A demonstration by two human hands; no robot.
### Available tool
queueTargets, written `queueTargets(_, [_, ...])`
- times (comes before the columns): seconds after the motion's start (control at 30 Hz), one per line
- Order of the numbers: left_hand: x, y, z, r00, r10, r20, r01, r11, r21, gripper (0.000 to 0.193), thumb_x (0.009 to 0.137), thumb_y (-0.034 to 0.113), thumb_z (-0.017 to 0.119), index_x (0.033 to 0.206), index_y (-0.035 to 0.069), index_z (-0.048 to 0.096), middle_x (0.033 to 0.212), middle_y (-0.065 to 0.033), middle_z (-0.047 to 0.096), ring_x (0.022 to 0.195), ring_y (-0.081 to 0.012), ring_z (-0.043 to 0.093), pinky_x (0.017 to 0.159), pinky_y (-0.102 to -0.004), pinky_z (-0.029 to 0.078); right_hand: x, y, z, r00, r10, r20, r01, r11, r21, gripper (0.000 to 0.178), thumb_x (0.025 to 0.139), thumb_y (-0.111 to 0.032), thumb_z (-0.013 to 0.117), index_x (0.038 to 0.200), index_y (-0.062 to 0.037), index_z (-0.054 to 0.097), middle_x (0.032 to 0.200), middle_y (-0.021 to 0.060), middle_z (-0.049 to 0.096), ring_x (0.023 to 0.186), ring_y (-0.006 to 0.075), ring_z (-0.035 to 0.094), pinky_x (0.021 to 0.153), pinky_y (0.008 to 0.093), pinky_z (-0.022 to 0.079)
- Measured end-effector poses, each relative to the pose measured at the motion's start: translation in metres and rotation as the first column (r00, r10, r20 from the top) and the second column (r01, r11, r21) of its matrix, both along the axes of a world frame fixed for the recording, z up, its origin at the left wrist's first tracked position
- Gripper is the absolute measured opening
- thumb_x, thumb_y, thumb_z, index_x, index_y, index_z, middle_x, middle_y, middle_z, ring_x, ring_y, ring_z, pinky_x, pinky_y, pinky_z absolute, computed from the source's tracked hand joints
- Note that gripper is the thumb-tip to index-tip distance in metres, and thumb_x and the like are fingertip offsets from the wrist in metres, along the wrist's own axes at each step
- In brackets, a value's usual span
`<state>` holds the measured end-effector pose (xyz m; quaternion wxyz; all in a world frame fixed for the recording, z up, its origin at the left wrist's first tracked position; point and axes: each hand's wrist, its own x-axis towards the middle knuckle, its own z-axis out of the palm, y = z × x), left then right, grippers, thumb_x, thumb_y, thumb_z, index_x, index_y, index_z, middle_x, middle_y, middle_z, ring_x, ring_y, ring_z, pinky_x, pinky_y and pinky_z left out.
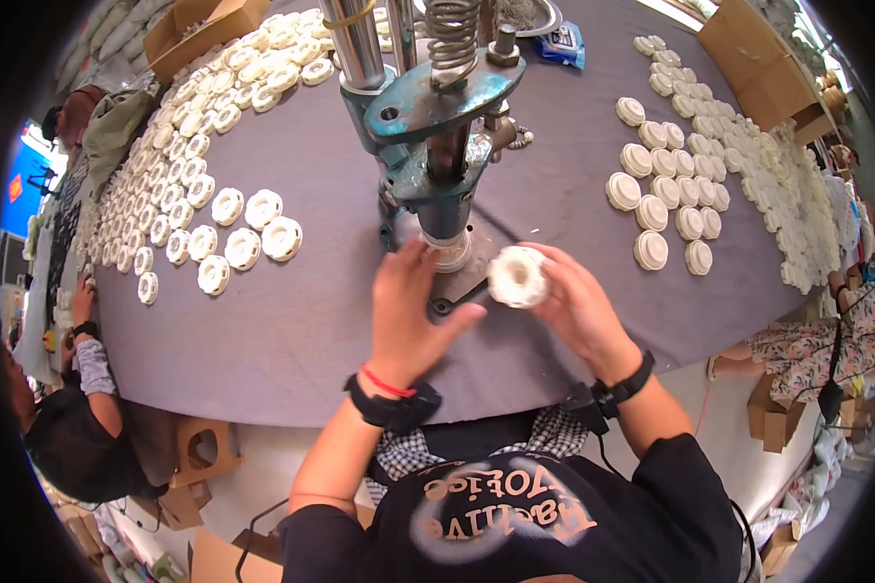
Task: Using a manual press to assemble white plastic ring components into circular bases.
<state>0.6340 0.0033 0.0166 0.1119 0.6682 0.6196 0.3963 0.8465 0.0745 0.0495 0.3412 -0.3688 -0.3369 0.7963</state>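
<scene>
My right hand [583,306] grips a white plastic ring-shaped part [517,278] by its right side, its center hole facing up. Beside the press, my left hand [408,316] has its thumb spread away from the fingers. Its slightly blurred fingertips reach the left side of a round white part [453,255] under the ram; whether they touch it I cannot tell. The teal metal hand press [447,180] stands mid-table, its ram low over that white part. A thick coil spring [453,44] sits on top.
Many white ring parts [242,249] lie across the table's left side. Stepped white round caps [650,250] cover the right. Cardboard boxes [758,63] and a blue packet [561,46] are at the back. Another person [78,418] works at the left edge; someone sits at far right.
</scene>
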Motion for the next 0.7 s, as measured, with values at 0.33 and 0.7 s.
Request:
queueTargets(0.33, [0.005,0.036,-0.022,0.969,0.176,0.171,-0.204,0.966,0.160,0.066,0.063,0.031,0.084,0.116,0.002,0.056,0.119,-0.0159,0.058,0.114,-0.0376,0.053,0.099,-0.0478,0.038,-0.070,0.026,-0.013,0.882,0.180,0.436,-0.295,0.931,0.213,0.051,0.104,-0.038,0.031,0.142,-0.0051,0.037,0.086,0.0055,0.060,0.053,0.0093,0.055,0.045,0.0222,0.046])
queueTargets(0.7, [0.008,0.053,-0.038,0.967,0.201,0.159,-0.216,0.973,0.086,0.061,0.061,0.039,0.086,0.104,0.006,0.057,0.108,-0.0109,0.060,0.105,-0.0321,0.056,0.106,-0.0598,0.026,-0.028,0.150,0.140,0.562,-0.807,0.181,-0.579,-0.227,0.783,0.029,0.097,-0.027,0.054,0.104,0.0000,0.060,0.102,0.0115,0.067,0.084,0.0118,0.063,0.065,0.0251,0.048])
